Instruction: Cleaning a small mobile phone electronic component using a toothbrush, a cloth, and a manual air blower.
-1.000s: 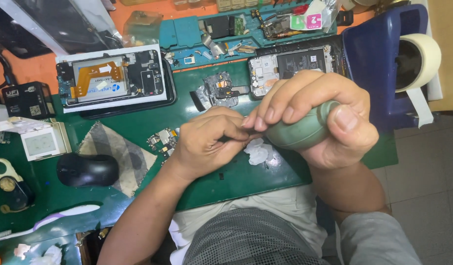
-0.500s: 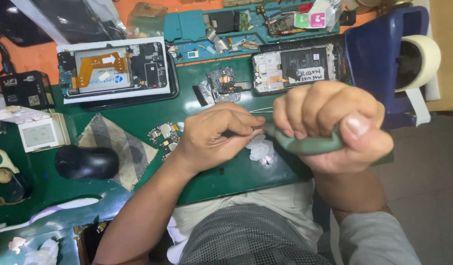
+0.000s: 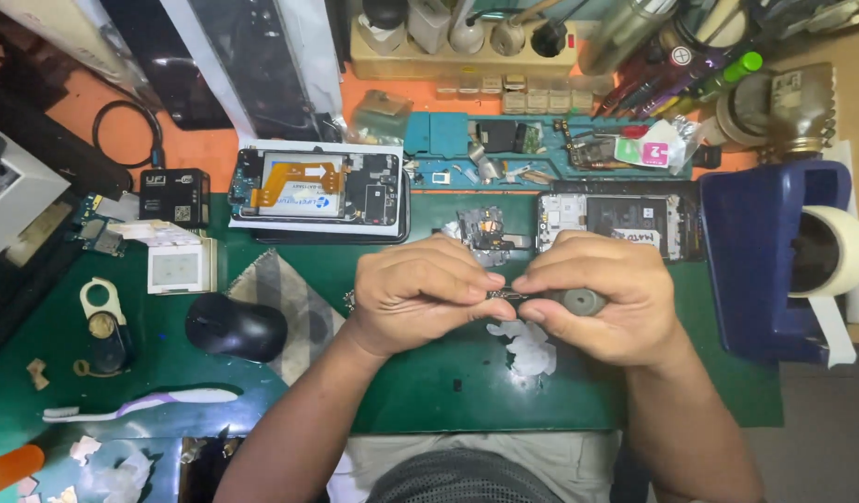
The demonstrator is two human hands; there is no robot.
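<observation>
My left hand (image 3: 420,298) and my right hand (image 3: 606,303) meet fingertip to fingertip over the green mat (image 3: 448,391). The right hand is closed around a grey-green tool handle (image 3: 578,300), most of it hidden in the palm. The left thumb and forefinger pinch a tiny metal part (image 3: 506,295) at the tool's tip. White paper scraps (image 3: 527,346) lie on the mat just below the hands. A small circuit board (image 3: 486,228) lies just beyond them.
An opened phone with an orange flex cable (image 3: 317,191) lies at the back left, a second opened phone (image 3: 615,224) at the back right. A black mouse (image 3: 236,326) and a toothbrush (image 3: 141,405) are left, a blue tape dispenser (image 3: 760,261) right.
Both hands have dropped lower over the mat and drawn level. The right hand has swung the tool so its tip now points left at the left fingertips.
</observation>
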